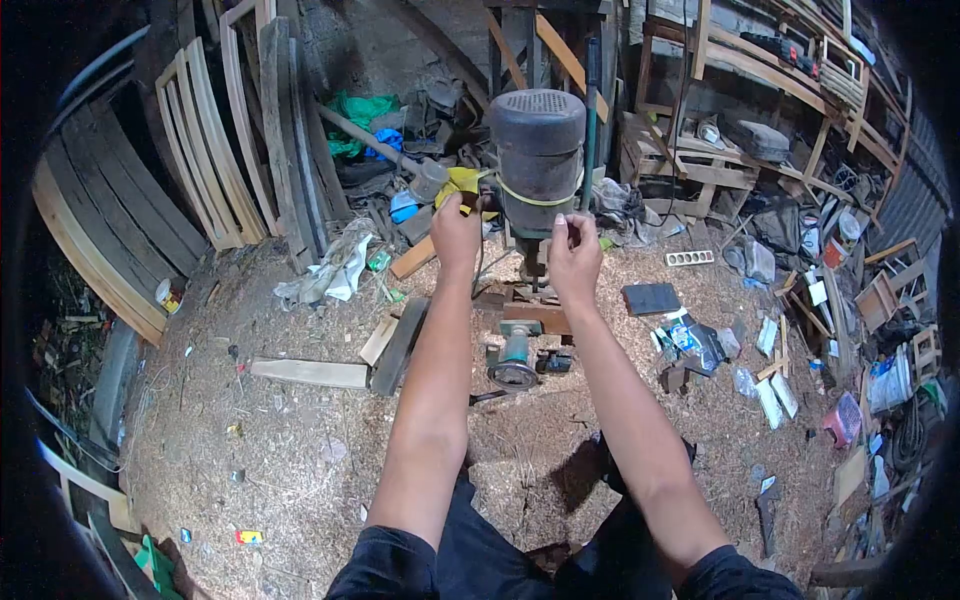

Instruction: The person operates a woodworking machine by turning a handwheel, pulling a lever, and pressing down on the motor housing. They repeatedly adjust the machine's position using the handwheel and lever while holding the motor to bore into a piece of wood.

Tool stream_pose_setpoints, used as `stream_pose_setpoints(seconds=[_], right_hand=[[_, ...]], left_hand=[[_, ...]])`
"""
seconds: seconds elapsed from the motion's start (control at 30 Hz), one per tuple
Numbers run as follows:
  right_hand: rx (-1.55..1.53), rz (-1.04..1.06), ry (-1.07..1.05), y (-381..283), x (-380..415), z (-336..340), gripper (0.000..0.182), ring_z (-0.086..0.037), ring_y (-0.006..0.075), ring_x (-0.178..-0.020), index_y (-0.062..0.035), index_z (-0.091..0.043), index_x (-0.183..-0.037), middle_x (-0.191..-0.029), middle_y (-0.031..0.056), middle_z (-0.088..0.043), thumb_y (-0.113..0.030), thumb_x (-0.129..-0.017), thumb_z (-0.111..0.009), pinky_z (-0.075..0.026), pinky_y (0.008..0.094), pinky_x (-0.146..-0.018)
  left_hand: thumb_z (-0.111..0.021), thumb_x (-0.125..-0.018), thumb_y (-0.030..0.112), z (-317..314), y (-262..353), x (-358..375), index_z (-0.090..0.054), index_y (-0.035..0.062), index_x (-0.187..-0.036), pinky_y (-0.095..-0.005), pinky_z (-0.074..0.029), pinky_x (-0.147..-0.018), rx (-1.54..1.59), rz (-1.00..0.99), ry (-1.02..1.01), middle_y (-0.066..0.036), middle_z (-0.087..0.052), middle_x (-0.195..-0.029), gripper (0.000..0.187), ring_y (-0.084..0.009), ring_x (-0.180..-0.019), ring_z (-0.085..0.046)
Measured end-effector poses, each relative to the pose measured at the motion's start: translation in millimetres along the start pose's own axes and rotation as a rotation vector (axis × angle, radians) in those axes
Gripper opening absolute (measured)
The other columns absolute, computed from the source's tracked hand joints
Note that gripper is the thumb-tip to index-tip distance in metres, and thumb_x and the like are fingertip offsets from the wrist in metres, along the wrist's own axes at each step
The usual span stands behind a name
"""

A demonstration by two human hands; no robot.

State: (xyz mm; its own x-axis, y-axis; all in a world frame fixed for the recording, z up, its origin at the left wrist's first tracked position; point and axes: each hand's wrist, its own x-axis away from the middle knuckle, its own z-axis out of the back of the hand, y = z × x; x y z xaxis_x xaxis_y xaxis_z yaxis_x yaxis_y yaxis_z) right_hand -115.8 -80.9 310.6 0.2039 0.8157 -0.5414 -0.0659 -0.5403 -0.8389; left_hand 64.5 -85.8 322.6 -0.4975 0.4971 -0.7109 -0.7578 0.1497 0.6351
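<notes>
A dark motor head with a perforated round top [540, 105], part of a standing drill-press-like machine, is right in front of me. A thin yellow band [540, 201] runs round its lower part. My left hand [457, 235] is closed at the machine's left side, by a small dark part and a yellow piece [460, 183] behind it; what its fingers hold is hidden. My right hand [575, 262] is raised at the lower right of the motor, fingers curled and thumb near the fingertips, just below the band; I cannot tell what is in it.
An angle grinder [515, 358] lies on the sawdust floor below the machine. Wood offcuts [310, 373] are left of it. A dark flat block [650, 298] and a white power strip [689, 258] lie to the right. Boards [205, 150] lean at the left wall; scrap clutters the right.
</notes>
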Motion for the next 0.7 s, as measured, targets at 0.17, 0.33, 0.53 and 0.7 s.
stream_pose_setpoints(seconds=[0.17,0.33,0.53,0.7], right_hand=[[-0.012,-0.019,0.032,-5.0,-6.7,-3.6,0.022,-0.057,0.0154,-0.067,0.0016,-0.062,-0.097,-0.077,0.0088,-0.063,-0.02,-0.095,-0.064,-0.047,0.0327,-0.064],[0.027,-0.016,0.046,-22.5,-22.0,2.6,0.024,-0.059,0.0166,-0.071,0.0024,-0.062,-0.098,-0.081,0.0097,-0.065,-0.022,-0.096,-0.064,-0.048,0.0328,-0.067],[-0.151,-0.002,0.047,-57.4,-109.3,8.9,0.025,-0.064,0.0186,-0.079,0.0029,-0.063,-0.099,-0.086,0.0118,-0.068,-0.022,-0.095,-0.064,-0.05,0.0331,-0.074],[-0.045,0.124,0.121,-82.2,-181.5,-6.9,0.028,-0.068,0.0244,-0.084,0.0025,-0.063,-0.101,-0.092,0.0145,-0.07,-0.024,-0.092,-0.065,-0.052,0.0365,-0.079]], left_hand=[[-0.076,-0.082,0.022,-4.3,0.4,-0.7,-0.063,0.0006,-0.085,-0.0494,-0.049,-0.074,-0.175,0.053,0.049,-0.019,-0.068,-0.092,0.025,-0.0422,-0.088,-0.064],[-0.073,-0.085,0.02,8.7,21.5,-7.8,-0.062,0.0003,-0.092,-0.0467,-0.049,-0.076,0.015,-0.029,0.039,-0.017,-0.067,-0.091,0.023,-0.0392,-0.087,-0.064],[-0.065,-0.09,0.018,7.7,127.1,-71.3,-0.063,0.0017,-0.093,-0.0418,-0.047,-0.08,0.398,-0.338,0.289,-0.015,-0.063,-0.09,0.017,-0.0321,-0.086,-0.062],[-0.061,-0.087,0.021,-35.4,170.9,-107.1,-0.063,0.0067,-0.093,-0.0449,-0.047,-0.084,0.131,-0.426,0.158,-0.012,-0.064,-0.097,0.016,-0.0334,-0.096,-0.061]])
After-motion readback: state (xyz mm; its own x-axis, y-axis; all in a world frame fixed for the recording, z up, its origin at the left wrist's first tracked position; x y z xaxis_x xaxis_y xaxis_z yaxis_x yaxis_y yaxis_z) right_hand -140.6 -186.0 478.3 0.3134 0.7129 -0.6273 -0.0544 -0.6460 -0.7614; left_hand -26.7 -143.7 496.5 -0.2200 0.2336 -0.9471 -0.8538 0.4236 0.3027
